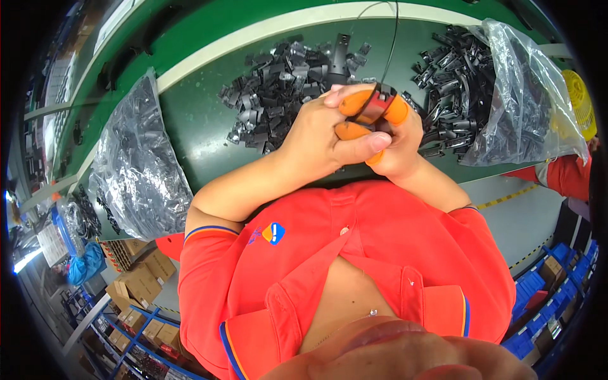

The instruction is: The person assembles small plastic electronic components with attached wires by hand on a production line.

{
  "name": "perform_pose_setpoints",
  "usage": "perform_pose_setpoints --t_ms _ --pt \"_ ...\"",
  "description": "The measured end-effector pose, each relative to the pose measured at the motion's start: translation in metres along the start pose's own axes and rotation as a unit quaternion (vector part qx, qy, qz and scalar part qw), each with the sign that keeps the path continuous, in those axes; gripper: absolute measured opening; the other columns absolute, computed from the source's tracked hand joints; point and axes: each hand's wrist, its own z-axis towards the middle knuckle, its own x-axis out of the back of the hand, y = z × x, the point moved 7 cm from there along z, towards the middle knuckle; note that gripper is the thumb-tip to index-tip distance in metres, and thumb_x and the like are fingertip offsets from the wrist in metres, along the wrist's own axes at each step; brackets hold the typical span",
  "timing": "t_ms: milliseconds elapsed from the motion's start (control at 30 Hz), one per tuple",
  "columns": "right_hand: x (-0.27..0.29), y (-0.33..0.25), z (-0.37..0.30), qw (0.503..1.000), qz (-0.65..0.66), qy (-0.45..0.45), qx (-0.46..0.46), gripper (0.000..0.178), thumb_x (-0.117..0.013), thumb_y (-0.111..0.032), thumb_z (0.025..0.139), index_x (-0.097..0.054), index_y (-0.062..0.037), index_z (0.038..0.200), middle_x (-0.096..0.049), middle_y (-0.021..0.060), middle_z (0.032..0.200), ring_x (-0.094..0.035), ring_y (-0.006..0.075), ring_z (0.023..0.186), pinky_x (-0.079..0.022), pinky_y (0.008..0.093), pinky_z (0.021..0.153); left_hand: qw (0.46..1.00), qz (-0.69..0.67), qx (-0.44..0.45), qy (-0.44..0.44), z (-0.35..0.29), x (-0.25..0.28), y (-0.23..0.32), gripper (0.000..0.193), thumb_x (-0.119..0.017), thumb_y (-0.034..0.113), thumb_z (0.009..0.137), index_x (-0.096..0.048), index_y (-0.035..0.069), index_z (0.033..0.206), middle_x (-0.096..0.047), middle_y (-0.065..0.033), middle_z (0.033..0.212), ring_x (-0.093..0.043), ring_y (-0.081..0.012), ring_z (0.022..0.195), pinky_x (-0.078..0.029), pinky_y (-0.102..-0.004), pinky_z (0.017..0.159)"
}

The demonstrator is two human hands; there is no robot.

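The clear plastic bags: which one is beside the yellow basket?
The right-hand bag: its outer edge overlaps the yellow basket in this view. The left-hand bag lies toward the table's opposite end.

No words or numbers can be read here. The red shirt (392, 234) has a small blue and orange badge (275, 233) on its chest, with tiny purple squiggles (256, 236) beside it. The squiggles are too small to make out.
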Motion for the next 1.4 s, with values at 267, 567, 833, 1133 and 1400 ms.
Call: perform_pose_setpoints --t_ms 267,567,833,1133,1400 --pt "0.059 0.019 0.022 0.961 0.163 0.222 -0.031 0.033 -0.052 -0.007 0.087 -0.046 0.0032 0.118 -0.05 0.0133 0.121 -0.047 0.024 0.113 -0.034 0.0377 0.099 0.948 0.24 -0.199 -0.064 0.069 0.026 0.001 0.029 -0.062 0.015 0.077 -0.055 0.009 0.104 -0.06 -0.008 0.096 -0.052 -0.0286 0.098 -0.033 -0.0419 0.093" --pt "0.098 0.047 -0.011 0.944 0.107 0.265 -0.162 0.043 -0.049 -0.012 0.089 -0.038 -0.0003 0.129 -0.05 0.0119 0.12 -0.055 0.0169 0.096 -0.041 0.0273 0.084 0.869 0.437 0.006 0.233 0.176 0.127 -0.104 0.04 -0.059 0.026 0.079 -0.053 -0.001 0.108 -0.053 -0.0208 0.111 -0.05 -0.0344 0.105 -0.041 -0.0404 0.089" --pt "0.155 0.056 -0.012 0.947 -0.115 0.183 -0.237 0.032 -0.049 -0.011 0.088 -0.051 -0.0012 0.119 -0.061 0.0083 0.102 -0.057 0.0149 0.084 -0.043 0.0255 0.076 0.797 0.459 0.312 0.239 0.169 0.237 -0.262 0.065 -0.049 0.058 0.07 -0.06 0.009 0.112 -0.057 -0.0166 0.114 -0.055 -0.0305 0.106 -0.042 -0.0426 0.089" --pt "0.158 0.089 0.014 0.787 -0.606 -0.045 -0.11 0.033 -0.059 0.003 0.07 -0.06 -0.0056 0.102 -0.055 0.0089 0.112 -0.052 0.029 0.1 -0.042 0.0374 0.084 0.859 -0.182 -0.135 0.46 0.106 0.242 -0.067 0.021 -0.057 0.001 0.081 -0.052 -0.009 0.099 -0.061 -0.0151 0.089 -0.06 -0.0198 0.068 -0.05 -0.0276 0.067" --pt "0.152 0.055 0.027 0.889 -0.399 0.095 -0.203 0.03 -0.059 -0.016 0.084 -0.053 0.0 0.109 -0.063 0.0142 0.095 -0.062 0.023 0.088 -0.046 0.03 0.077 0.838 -0.522 0.022 0.16 0.025 0.118 -0.023 0.034 -0.05 0.023 0.091 -0.045 -0.001 0.115 -0.053 -0.0069 0.084 -0.044 -0.0102 0.067 -0.041 -0.0241 0.062"
